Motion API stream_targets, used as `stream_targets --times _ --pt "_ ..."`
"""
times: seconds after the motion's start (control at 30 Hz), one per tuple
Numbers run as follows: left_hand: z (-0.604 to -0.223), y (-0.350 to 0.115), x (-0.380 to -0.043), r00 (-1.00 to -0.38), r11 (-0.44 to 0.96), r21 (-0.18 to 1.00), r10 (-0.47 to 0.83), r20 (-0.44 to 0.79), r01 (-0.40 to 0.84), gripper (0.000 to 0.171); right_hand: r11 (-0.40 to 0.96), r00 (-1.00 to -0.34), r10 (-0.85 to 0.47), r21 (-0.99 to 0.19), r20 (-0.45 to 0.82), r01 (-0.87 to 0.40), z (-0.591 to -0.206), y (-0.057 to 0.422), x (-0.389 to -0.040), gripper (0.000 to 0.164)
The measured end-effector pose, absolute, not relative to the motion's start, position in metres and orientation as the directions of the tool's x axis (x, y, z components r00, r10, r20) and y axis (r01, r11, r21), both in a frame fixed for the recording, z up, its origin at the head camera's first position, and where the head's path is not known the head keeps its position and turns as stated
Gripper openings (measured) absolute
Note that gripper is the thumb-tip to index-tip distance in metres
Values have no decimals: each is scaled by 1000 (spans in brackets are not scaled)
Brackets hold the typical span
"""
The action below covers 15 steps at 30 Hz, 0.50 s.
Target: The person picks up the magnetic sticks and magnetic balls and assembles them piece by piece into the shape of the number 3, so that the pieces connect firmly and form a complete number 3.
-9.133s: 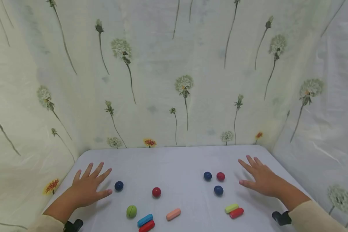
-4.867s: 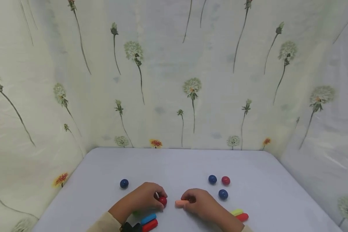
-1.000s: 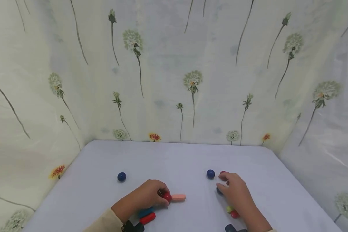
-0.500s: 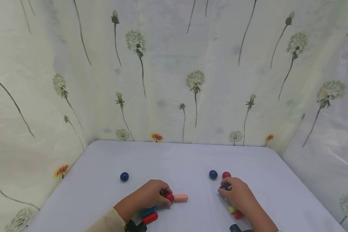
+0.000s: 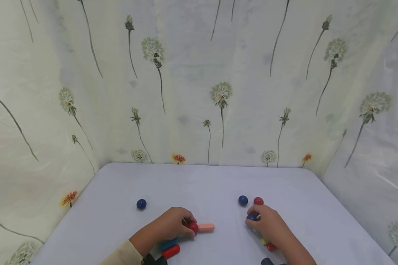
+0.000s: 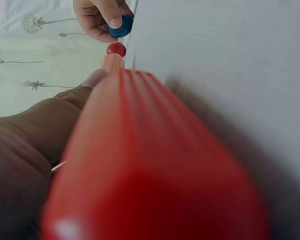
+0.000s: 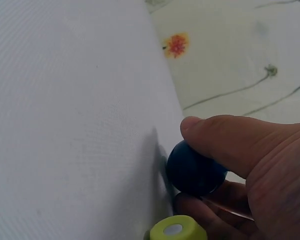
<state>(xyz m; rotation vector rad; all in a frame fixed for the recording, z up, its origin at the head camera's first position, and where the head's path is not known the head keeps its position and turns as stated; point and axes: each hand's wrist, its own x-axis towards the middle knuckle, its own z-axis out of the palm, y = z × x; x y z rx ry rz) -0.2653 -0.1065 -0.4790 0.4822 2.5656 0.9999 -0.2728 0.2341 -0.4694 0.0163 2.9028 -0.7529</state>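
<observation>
My left hand (image 5: 176, 222) pinches a glossy red ball (image 5: 193, 227) between thumb and fingers, low over the white table. The ball meets the left end of a ridged peach stick (image 5: 206, 228), which lies in line with it. My right hand (image 5: 271, 222) holds a dark blue ball (image 5: 252, 218) at its thumb and fingertips, as the right wrist view also shows with the blue ball (image 7: 195, 169). Beyond that hand sit another red ball (image 5: 258, 201) and another blue ball (image 5: 243, 200).
Beside my left wrist lie a blue stick (image 5: 169, 244) and a red stick (image 5: 171, 251); the red stick (image 6: 155, 165) looms blurred in the left wrist view. Partly under my right hand are a lime stick (image 5: 263, 241) and a red stick (image 5: 271, 247). A lone blue ball (image 5: 141, 204) sits left.
Both hands were spread wide at first. My left hand took the red ball, and it and the peach stick came together. Lately my right hand gripped the blue ball and shifted it slightly left.
</observation>
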Motion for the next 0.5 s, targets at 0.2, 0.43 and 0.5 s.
stream_targets --times 0.2,0.43,0.5 --pt "-480 -105 -265 -880 701 686 434 -192 197 23 871 -990 -63 -492 -125 6 -473 229 -271 35" --pt "-480 -106 -265 -881 698 689 433 -190 195 24 859 -990 -104 -511 -99 -39 -477 221 -269 32" --pt "-480 -106 -265 -880 697 689 436 -188 198 24 852 -989 -107 -521 -99 -40 -478 219 -268 32"
